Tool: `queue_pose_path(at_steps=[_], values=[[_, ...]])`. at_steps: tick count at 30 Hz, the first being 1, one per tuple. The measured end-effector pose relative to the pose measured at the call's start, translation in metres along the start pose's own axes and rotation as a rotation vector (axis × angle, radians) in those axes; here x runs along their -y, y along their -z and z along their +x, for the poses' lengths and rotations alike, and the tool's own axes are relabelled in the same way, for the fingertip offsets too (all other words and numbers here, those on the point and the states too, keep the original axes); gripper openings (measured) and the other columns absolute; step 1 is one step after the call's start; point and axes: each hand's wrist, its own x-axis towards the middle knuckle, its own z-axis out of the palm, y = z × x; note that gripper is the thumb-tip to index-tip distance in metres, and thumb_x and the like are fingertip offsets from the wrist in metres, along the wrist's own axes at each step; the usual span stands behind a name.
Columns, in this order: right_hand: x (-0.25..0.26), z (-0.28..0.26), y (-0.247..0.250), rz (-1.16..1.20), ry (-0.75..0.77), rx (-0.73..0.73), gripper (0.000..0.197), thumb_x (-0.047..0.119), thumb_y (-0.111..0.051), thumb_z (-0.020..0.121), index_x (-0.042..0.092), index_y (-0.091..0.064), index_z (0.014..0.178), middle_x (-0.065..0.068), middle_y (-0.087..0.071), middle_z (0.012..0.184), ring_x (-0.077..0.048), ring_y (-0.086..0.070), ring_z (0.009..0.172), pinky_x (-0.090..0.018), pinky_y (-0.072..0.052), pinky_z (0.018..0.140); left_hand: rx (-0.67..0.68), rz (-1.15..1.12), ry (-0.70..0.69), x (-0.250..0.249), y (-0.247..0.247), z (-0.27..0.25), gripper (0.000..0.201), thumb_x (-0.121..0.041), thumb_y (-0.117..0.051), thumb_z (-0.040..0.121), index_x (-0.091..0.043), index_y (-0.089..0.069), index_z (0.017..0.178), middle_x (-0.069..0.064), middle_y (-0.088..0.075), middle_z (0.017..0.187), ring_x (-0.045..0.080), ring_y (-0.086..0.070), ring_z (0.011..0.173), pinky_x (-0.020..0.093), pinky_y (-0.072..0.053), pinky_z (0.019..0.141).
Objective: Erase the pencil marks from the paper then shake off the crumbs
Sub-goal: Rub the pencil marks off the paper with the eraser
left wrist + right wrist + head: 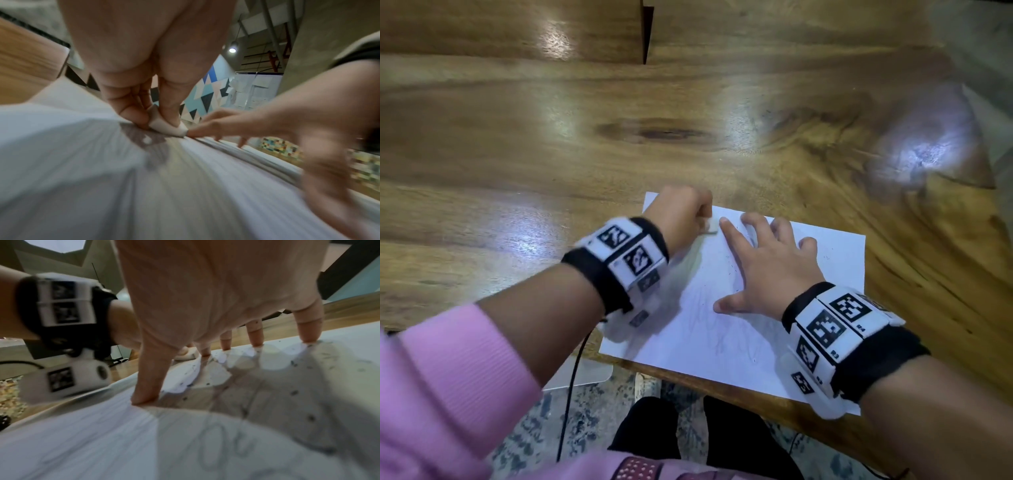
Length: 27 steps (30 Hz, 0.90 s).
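A white sheet of paper (726,329) lies on the wooden table near its front edge, with faint pencil scribbles (224,444) across it. My left hand (685,212) pinches a small white eraser (711,226) (167,125) and presses it onto the paper near the far left corner. My right hand (767,260) lies spread on the sheet just right of the eraser, its fingertips (308,337) and thumb pressing the paper down. Dark eraser crumbs (294,392) are scattered on the paper around the right hand.
The wooden table (585,144) stretches far beyond the paper. Its front edge (722,380) runs just below the sheet, which overhangs it slightly. A black cable (571,383) hangs below my left wrist, over a patterned floor.
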Motion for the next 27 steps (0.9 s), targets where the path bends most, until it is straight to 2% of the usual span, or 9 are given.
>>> queue_pose_path(at_steps=[3,5,7,12,16,18,22,24,27], values=[[0.000,0.000,0.000,0.002,-0.006,0.010,0.117,0.077,-0.061,0.061,0.040,0.010,0.146,0.009,0.001,0.151,-0.025,-0.009,0.135,-0.050,-0.027,0.101,-0.002,0.030,0.022,0.001,0.002,0.001,0.008,-0.010,-0.060,0.083,-0.006,-0.062,0.090,0.010,-0.063,0.091,0.020,-0.049,0.081,0.019,-0.028,0.066],[0.000,0.001,0.001,0.012,-0.009,0.014,0.117,0.077,-0.061,0.061,0.041,0.011,0.146,0.009,0.003,0.152,-0.025,-0.007,0.136,-0.051,-0.026,0.102,-0.001,0.026,0.007,0.008,-0.001,-0.023,0.006,-0.009,-0.062,0.081,-0.012,-0.058,0.077,0.001,-0.054,0.073,0.021,-0.047,0.076,0.022,-0.022,0.056],[0.000,0.000,0.002,0.018,-0.005,0.017,0.117,0.076,-0.062,0.061,0.041,0.010,0.146,0.009,0.002,0.152,-0.025,-0.007,0.135,-0.050,-0.026,0.102,0.027,0.039,-0.017,0.014,-0.009,-0.049,0.024,-0.011,-0.064,0.080,-0.021,-0.048,0.066,-0.010,-0.040,0.062,0.018,-0.044,0.071,0.022,-0.022,0.049],[0.002,0.001,0.002,0.014,-0.010,0.011,0.117,0.074,-0.063,0.061,0.039,0.009,0.146,0.008,0.002,0.151,-0.026,-0.008,0.135,-0.051,-0.027,0.101,0.005,-0.020,-0.012,0.010,-0.004,-0.024,0.015,-0.019,-0.069,0.078,-0.007,-0.063,0.083,0.002,-0.052,0.078,0.017,-0.045,0.074,0.021,-0.020,0.057],[0.002,0.001,0.003,0.011,-0.012,0.018,0.117,0.075,-0.062,0.061,0.039,0.010,0.147,0.008,0.002,0.152,-0.027,-0.007,0.137,-0.051,-0.028,0.102,-0.049,-0.009,0.032,-0.002,0.003,0.011,0.004,-0.011,-0.063,0.082,-0.008,-0.062,0.085,0.001,-0.053,0.078,0.017,-0.044,0.076,0.017,-0.022,0.054],[0.002,0.000,0.003,0.016,-0.013,0.023,0.117,0.075,-0.063,0.061,0.040,0.010,0.146,0.008,0.002,0.152,-0.027,-0.006,0.137,-0.052,-0.027,0.103,-0.044,0.001,0.027,0.003,0.003,-0.008,0.005,-0.012,-0.064,0.080,-0.009,-0.061,0.080,-0.002,-0.048,0.069,0.017,-0.042,0.073,0.023,-0.021,0.051],[0.001,0.000,0.002,0.025,-0.006,0.018,0.117,0.075,-0.063,0.062,0.039,0.009,0.146,0.007,0.002,0.151,-0.027,-0.007,0.136,-0.052,-0.026,0.103,0.034,-0.008,-0.021,0.020,-0.008,-0.062,0.018,-0.013,-0.065,0.079,-0.018,-0.052,0.067,-0.008,-0.041,0.063,0.019,-0.044,0.069,0.013,-0.025,0.051],[0.002,0.000,0.003,0.026,-0.003,0.015,0.117,0.074,-0.063,0.062,0.039,0.008,0.147,0.007,0.001,0.151,-0.027,-0.008,0.136,-0.052,-0.026,0.103,0.039,-0.036,0.001,0.019,-0.007,-0.054,0.011,-0.016,-0.067,0.078,-0.013,-0.058,0.072,-0.003,-0.051,0.072,0.019,-0.050,0.075,0.022,-0.027,0.056],[0.002,0.000,0.002,0.023,-0.011,0.018,0.117,0.074,-0.064,0.061,0.039,0.009,0.146,0.007,0.002,0.152,-0.027,-0.007,0.137,-0.053,-0.025,0.103,-0.011,-0.005,0.053,0.006,0.001,-0.010,0.017,-0.021,-0.066,0.080,-0.007,-0.062,0.090,0.009,-0.062,0.090,0.022,-0.051,0.083,0.023,-0.030,0.067]])
